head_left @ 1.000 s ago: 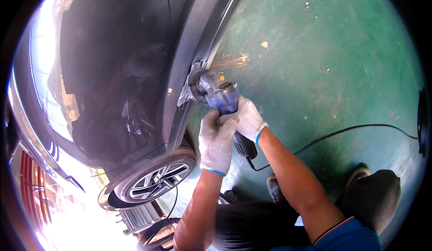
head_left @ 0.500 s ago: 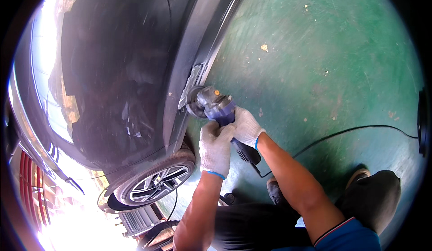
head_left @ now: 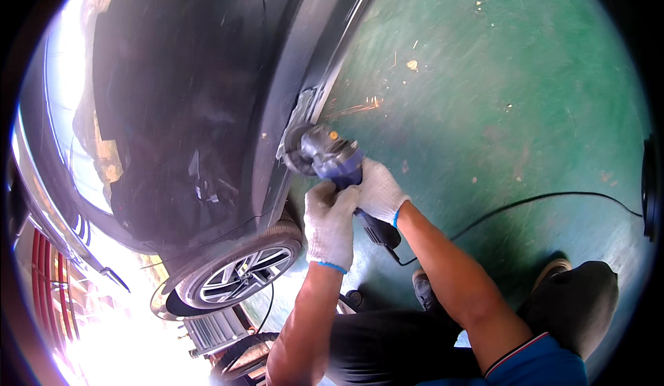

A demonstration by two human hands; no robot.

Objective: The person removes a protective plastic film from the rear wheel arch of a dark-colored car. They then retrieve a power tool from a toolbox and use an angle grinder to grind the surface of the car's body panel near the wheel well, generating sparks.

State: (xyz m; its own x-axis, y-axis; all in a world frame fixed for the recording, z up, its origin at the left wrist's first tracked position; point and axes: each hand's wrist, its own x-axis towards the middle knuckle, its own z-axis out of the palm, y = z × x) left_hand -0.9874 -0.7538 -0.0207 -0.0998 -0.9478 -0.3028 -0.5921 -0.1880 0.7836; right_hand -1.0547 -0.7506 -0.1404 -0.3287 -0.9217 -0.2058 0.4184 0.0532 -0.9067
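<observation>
Both my hands, in white knit gloves with blue cuffs, are closed round a blue and dark grey angle grinder (head_left: 340, 162). My left hand (head_left: 329, 223) grips its near side, and my right hand (head_left: 379, 194) wraps the body from the right. The grinder's round disc (head_left: 299, 149) lies against the lower sill of a dark grey car (head_left: 187, 88), at a rough, bared patch (head_left: 301, 109) of metal. Orange sparks (head_left: 360, 107) fly off to the right above the floor. The gloves hide most of the grinder's handle.
The car's wheel (head_left: 245, 275) stands just left of my left forearm. A black cord (head_left: 526, 199) runs from the grinder across the green floor (head_left: 484, 95) to the right. Beyond the wheel is a grey ribbed case (head_left: 213, 331). My shoes and knees are at the lower right.
The grinder has shifted slightly up and left along the sill, with both hands still on it. Sparks now show to the right of the patch.
</observation>
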